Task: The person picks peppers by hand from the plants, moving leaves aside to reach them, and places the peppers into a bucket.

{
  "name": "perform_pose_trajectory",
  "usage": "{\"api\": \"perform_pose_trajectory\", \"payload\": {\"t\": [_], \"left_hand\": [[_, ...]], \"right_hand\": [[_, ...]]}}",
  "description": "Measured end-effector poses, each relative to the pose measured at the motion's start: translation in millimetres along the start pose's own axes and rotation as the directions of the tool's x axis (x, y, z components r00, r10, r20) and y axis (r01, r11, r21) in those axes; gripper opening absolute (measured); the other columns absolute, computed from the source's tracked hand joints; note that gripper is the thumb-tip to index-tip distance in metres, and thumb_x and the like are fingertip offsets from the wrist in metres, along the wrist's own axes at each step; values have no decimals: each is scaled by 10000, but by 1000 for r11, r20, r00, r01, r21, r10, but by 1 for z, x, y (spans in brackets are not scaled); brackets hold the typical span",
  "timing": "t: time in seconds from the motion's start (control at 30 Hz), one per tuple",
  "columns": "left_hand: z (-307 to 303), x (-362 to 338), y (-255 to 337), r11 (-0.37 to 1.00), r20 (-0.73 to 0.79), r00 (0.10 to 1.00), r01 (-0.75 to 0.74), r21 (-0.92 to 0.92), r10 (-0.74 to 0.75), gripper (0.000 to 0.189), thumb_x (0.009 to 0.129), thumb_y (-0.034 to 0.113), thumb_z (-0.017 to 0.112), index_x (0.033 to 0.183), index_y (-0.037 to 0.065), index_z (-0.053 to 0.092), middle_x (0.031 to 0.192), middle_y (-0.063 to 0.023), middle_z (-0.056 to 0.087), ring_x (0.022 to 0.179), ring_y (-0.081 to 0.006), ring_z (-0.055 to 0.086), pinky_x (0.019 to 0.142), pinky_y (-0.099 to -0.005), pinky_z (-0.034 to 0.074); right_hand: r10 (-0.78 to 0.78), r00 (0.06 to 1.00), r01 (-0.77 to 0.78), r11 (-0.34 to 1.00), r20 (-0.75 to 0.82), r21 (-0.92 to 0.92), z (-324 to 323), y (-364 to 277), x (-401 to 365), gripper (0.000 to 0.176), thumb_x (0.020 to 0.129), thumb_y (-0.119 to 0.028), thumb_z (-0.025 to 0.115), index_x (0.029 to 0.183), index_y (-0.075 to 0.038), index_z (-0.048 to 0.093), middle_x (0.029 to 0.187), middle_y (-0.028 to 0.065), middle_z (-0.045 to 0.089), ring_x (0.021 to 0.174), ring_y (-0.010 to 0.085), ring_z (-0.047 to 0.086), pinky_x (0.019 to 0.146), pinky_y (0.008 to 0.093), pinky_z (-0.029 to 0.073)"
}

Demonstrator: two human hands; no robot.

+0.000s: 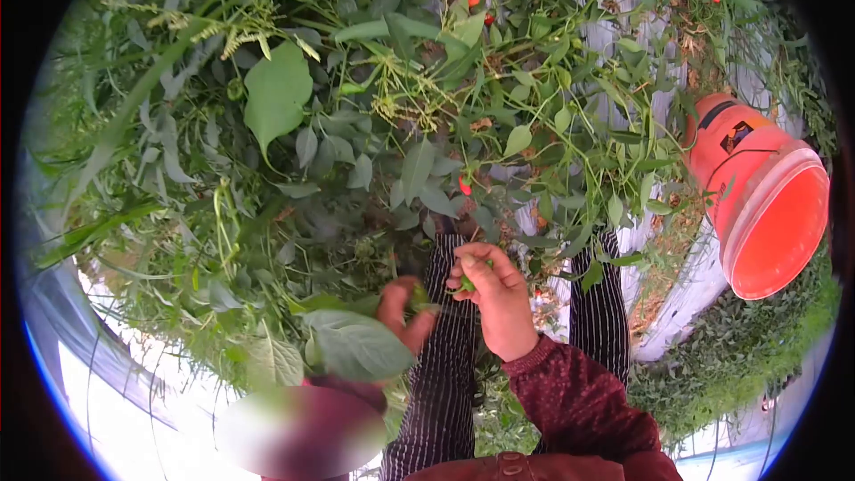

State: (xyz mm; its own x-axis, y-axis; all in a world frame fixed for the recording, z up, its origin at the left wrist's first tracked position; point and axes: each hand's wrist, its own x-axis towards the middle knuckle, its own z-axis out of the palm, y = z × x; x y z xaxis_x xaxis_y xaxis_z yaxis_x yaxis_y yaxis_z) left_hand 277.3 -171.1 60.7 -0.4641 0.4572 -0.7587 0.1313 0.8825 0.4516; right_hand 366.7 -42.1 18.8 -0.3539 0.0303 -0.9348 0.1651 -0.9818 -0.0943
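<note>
My right hand (500, 298) is closed in a pinch in front of the striped trouser legs. A small bright green plant piece (467, 282) shows between its thumb and fingers. To its left, my left hand (398, 313) is blurred by motion, its fingers smeared and partly covered by a big broad leaf (361, 345). Between and beyond the hands grow leafy pepper plants (570, 138). Small red peppers hang among the leaves, one red pepper (465, 185) just above the right hand and another red pepper (474, 0) farther off.
A red bucket (744, 147) stands at the right, its mouth towards me. Tall weeds with seed heads (405, 93) and a large heart-shaped leaf (278, 93) crowd the left. Pale plastic sheeting (672, 312) covers ground between rows. Striped trouser legs (598, 312) stand among the plants.
</note>
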Motion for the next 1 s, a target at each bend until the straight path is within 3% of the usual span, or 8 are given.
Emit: {"api": "perform_pose_trajectory", "payload": {"t": [0.33,0.47,0.53,0.6,0.67,0.73,0.83,1.0], "left_hand": [[-28,37,91,875,93,897,-442,199,432,411,660,120,753,989,-9,544,893,-152,596,800,-318,611,693,-359,507],[-66,120,128,640,-215,633,-581,503,744,368,700,44,692,1027,-19,534,981,-186,584,895,-312,596,745,-364,497],[-68,175,160,477,-170,511,-560,677,842,459,724,113,688,1116,-22,490,1031,-211,571,924,-315,583,763,-363,490],[-44,225,145,444,-35,622,-519,731,783,573,756,228,666,1208,-28,425,1044,-213,573,858,-312,604,728,-367,497],[-12,228,135,510,328,933,-357,782,149,639,760,298,651,1243,-33,396,1005,-205,583,776,-307,618,679,-380,504],[19,205,106,519,458,889,-390,760,-3,562,768,226,610,1226,-37,416,919,-173,590,694,-297,618,637,-382,509],[40,181,61,505,182,959,-270,820,217,523,754,153,570,1231,-10,430,890,-174,576,731,-293,617,632,-385,509],[57,167,82,624,238,924,-378,684,298,478,770,134,528,1234,50,453,954,-201,546,809,-295,607,647,-386,512]], "right_hand": [[103,990,-121,969,93,216,-4,-25,-3,138,887,-160,548,1005,-89,557,880,5,567,779,94,554,616,225,443],[93,984,-126,967,152,221,-4,-20,-4,100,892,-158,553,957,-83,565,782,-11,568,644,87,550,533,205,408],[97,982,-126,975,160,182,-2,-19,-6,111,892,-163,554,963,-78,565,795,-7,568,660,86,552,539,204,407],[83,981,-113,978,174,174,-2,-19,-6,121,895,-163,547,976,-75,565,805,-5,568,669,87,553,555,206,412],[44,981,-83,974,187,210,-2,-20,-6,130,898,-161,540,990,-73,563,812,-3,567,677,87,554,570,210,416],[46,986,-80,974,162,210,-4,-22,-6,129,896,-154,539,993,-71,563,812,-2,568,677,87,554,573,213,417],[46,994,-69,972,103,226,-5,-24,-6,127,891,-139,537,994,-68,563,813,-1,568,679,89,553,577,218,420],[-112,992,126,950,-66,287,-5,-32,-4,68,867,-98,537,907,-66,581,724,12,569,615,110,545,539,231,422]]}}
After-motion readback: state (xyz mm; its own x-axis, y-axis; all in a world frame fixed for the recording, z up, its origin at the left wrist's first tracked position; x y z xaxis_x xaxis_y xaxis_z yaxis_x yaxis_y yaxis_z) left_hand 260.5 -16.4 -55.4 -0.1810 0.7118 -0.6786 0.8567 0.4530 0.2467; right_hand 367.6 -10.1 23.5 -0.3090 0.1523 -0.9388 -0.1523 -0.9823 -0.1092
